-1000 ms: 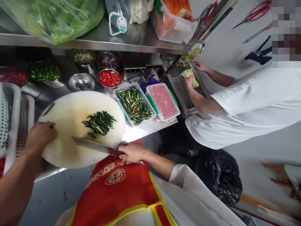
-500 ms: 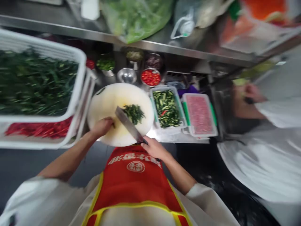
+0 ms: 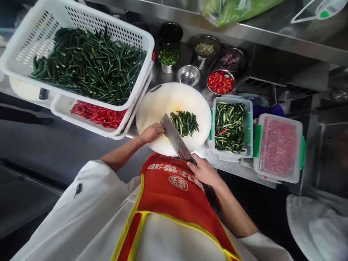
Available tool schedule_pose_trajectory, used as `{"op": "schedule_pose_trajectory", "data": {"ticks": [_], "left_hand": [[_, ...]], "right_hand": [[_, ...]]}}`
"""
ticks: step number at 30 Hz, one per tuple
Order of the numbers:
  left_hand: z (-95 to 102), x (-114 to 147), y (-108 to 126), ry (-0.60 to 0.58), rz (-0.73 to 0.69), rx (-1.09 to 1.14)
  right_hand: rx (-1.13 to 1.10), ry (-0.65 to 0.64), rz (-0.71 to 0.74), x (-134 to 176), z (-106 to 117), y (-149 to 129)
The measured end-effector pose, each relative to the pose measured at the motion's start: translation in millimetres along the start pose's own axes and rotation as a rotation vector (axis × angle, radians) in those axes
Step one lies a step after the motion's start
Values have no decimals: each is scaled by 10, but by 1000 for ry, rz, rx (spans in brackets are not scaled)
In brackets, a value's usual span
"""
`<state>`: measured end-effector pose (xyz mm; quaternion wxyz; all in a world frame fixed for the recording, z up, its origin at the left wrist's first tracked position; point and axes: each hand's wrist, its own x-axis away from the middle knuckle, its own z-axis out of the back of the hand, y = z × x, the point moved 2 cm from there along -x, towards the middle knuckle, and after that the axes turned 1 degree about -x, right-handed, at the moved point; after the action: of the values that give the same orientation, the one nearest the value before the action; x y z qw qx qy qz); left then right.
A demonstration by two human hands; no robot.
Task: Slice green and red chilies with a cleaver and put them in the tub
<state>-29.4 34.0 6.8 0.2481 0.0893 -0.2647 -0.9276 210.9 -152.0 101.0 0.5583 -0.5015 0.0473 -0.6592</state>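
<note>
Right hand [image 3: 203, 169]: grip closed round the handle of a broad cleaver [image 3: 177, 140], blade angled over the near part of the round white board [image 3: 152, 103]. Left hand [image 3: 152, 133]: fingers curled, just beside the blade's far end; from where I stand, no way to say whether its grip pinches anything. Cleaver should be stiff, blade-heavy, maybe slick if wet; take it by the handle only. Cut green chillies [image 3: 185, 124] lie in a loose heap on the board, just past the blade: likely light, springy, a bit slippery; scoop from underneath, don't pinch.

Board's on the tabletop [image 3: 241, 169]. Right of it, an unlidded clear box [image 3: 249, 127] of green chilli strips, one red piece on top; then a lidded box [image 3: 280, 146], something pink under the lid. Left, a white basket [image 3: 62, 87] of whole green chillies above a lower basket [image 3: 59, 106] of red ones. Behind, a metal bowl [image 3: 209, 95] of chopped red chillies.
</note>
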Motion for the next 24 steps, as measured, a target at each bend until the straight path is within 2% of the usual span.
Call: {"op": "schedule_pose_trajectory", "data": {"ticks": [5,9,14,18,20,24], "left_hand": [[20,-8,-11,9,-17,3],[-23,8,-54,71,-48,26],[-101,55,-79,170,-100,31],[-45,11,-67,166,-143,-4],[78,-131,-146,214,-72,-43],[438,-662,-585,438,283,-146]], "right_hand": [[-22,-43,-28,19,84,-14],[8,-60,-5,3,101,-35],[101,8,15,-278,-71,-87],[-24,79,20,-456,-170,-62],[-110,100,1,-410,-172,-1],[-225,99,-18,-156,-162,136]]}}
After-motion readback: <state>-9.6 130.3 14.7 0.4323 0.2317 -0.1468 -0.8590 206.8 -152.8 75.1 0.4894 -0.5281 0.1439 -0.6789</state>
